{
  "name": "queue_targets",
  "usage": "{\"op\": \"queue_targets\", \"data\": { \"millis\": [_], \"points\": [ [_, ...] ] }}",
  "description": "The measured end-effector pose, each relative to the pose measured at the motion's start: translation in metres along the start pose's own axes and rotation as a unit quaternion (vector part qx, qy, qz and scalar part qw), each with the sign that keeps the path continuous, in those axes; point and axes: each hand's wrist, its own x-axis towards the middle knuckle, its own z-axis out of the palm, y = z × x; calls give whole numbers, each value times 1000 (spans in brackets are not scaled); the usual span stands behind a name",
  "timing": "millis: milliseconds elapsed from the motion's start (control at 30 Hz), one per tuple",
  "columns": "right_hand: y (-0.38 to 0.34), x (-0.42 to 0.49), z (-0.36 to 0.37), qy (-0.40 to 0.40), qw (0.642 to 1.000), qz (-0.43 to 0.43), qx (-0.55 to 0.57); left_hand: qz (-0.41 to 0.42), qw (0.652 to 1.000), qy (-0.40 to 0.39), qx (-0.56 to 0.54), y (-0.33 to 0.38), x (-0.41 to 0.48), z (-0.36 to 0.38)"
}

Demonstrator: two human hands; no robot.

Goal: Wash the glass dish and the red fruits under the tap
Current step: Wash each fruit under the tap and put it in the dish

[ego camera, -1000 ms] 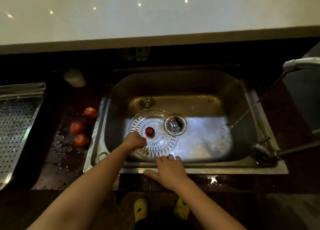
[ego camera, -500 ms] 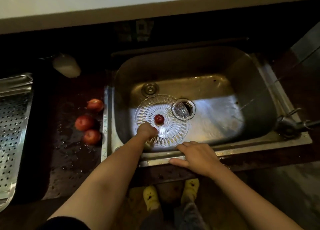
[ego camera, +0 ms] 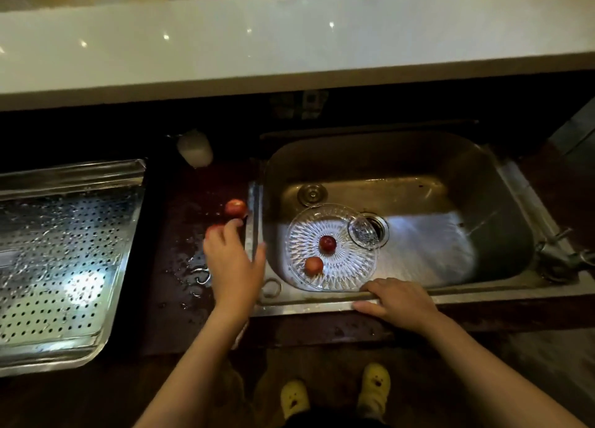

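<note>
Head-camera view, looking down on a steel sink (ego camera: 502, 183) set into a dark, wet desk (ego camera: 180, 286). The glass dish (ego camera: 351, 266), round and cut with a radiating pattern, lay on the sink floor at the left, its far right edge beside the drain (ego camera: 375, 231), where a small clear glass piece (ego camera: 362, 231) rested. Two red fruits sat inside the dish: a darker one (ego camera: 327, 243) near its centre and a paler one (ego camera: 314, 265) towards the near left rim, the two apart from each other.

The left hand (ego camera: 230, 260) reached over the desk just left of the sink rim, palm down, fingers (ego camera: 236, 226) loosely curled over a red fruit (ego camera: 213, 229) that was largely hidden beneath them; whether the fruit was actually gripped cannot be told from this view. A further red fruit (ego camera: 235, 208) lay on the desk just beyond the fingertips, close to the sink's edge.

The right hand (ego camera: 397, 300) rested flat on the near rim of the sink, fingers spread and grasping no object, just in front of the dish.

A perforated steel draining tray (ego camera: 64, 253) occupied the desk at far left, with a pale rounded object (ego camera: 194, 152) behind the fruits. A white ledge (ego camera: 289, 47) ran across the top of the view. Yellow slippers (ego camera: 375, 384) showed on the floor below.
</note>
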Motion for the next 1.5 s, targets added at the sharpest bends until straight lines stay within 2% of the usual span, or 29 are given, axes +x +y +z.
{"op": "queue_targets", "data": {
  "millis": [67, 133, 433, 633, 767, 833, 900, 933, 1000, 1033, 1100, 1133, 1200, 1400, 1500],
  "points": [
    [0, 0, -1, -4, 1000, 2, 4, -81, 996, 1, 48, -16, -3, -5],
    [-1, 0, -2, -4, 1000, 4, 10, -122, 991, -17, 53, -25, -4, -1],
    [-3, -1, -4, 14, 999, 9, 37, -146, 988, -48, 3, -46, -4, 13],
    [-6, -6, -7, 10, 999, 18, 39, -24, 985, -80, -150, -6, -12, 3],
    [-11, -9, -7, 25, 999, 27, 34, 70, 968, -114, -210, 54, -3, 4],
    [-11, -10, -11, 5, 998, 32, 50, 114, 955, -140, -236, 90, 2, 9],
    [-10, -12, -22, -45, 992, 28, 115, 156, 939, -174, -253, 128, 6, 15],
    [-7, -13, -32, -57, 980, 30, 186, 179, 931, -187, -259, 146, 8, 19],
    [5, -14, -60, -2, 926, 58, 372, 225, 917, -196, -263, 182, 15, 30],
    [15, -15, -78, 55, 874, 85, 476, 246, 912, -195, -263, 198, 17, 38],
    [44, -16, -111, 174, 730, 135, 647, 279, 906, -196, -251, 228, 20, 59],
    [62, -17, -124, 221, 668, 146, 696, 288, 904, -201, -242, 241, 19, 71],
    [98, -20, -143, 278, 589, 144, 745, 298, 900, -221, -226, 264, 17, 98],
    [164, -28, -148, 330, 506, 149, 783, 330, 870, -301, -207, 328, 11, 164],
    [187, -32, -150, 370, 480, 174, 776, 316, 857, -337, -229, 349, 13, 185]
  ]
}}
